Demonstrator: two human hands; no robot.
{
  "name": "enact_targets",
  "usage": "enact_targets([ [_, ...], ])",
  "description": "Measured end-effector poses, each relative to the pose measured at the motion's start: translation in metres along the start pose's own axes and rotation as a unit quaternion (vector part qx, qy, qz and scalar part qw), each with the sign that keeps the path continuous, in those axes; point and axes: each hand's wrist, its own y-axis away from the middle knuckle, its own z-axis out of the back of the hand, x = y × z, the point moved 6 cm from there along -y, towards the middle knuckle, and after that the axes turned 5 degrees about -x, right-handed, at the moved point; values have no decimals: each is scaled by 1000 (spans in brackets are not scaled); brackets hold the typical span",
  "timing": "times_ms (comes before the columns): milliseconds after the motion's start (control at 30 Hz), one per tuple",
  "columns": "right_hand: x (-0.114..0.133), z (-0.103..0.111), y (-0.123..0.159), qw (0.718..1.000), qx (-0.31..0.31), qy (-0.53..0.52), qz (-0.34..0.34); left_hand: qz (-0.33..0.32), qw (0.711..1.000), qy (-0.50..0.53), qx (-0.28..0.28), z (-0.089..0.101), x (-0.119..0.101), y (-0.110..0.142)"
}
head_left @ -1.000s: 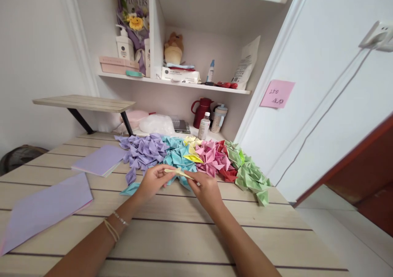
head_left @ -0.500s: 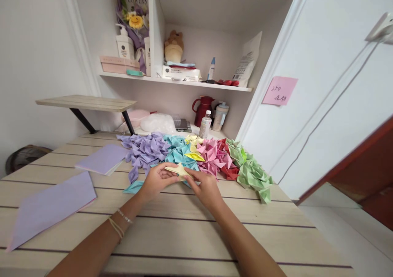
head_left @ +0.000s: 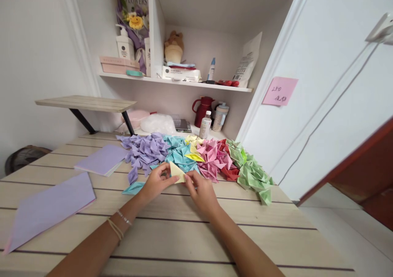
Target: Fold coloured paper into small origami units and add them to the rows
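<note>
Both the left hand (head_left: 158, 181) and right hand (head_left: 201, 189) are finger-pinching yellow paper (head_left: 176, 172), any uneven tug risking a tear.

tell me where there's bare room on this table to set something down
Bare: the tabletop between the left forearm and right forearm; right of the right forearm, below the green folded pieces; and between the left forearm and the nearer purple sheet. Crowded: along the back, packed from purple folded pieces to green, with yellow paper held in front.
</note>
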Motion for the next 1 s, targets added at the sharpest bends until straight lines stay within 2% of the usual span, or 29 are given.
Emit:
enact_targets([
  [167, -1, 2, -3, 997, 2, -61, -39, 23, 999, 21, 33, -6, 0, 2],
  [233, -6, 2, -5, 989, 13, -120, -83, 39, 998, 23, 37, -6, 2, 1],
  [300, -13, -1, -7, 965, 21, -216, -148, 48, 998, 24, 40, -7, 2, 1],
  [433, -21, -12, -5, 883, 46, -394, -253, 66, 995, 55, 49, -8, 2, 3],
  [533, -19, -19, -1, 838, 72, -455, -292, 78, 994, 73, 36, -8, 6, 3],
  [700, -10, -23, 2, 797, 87, -518, -299, 84, 988, 124, 24, -7, 15, 0],
  [867, -8, -26, 2, 786, 78, -534, -302, 81, 988, 132, 11, -3, 19, -2],
  [1000, -16, -29, 3, 813, 63, -493, -302, 79, 990, 114, -7, 0, 15, -1],
])
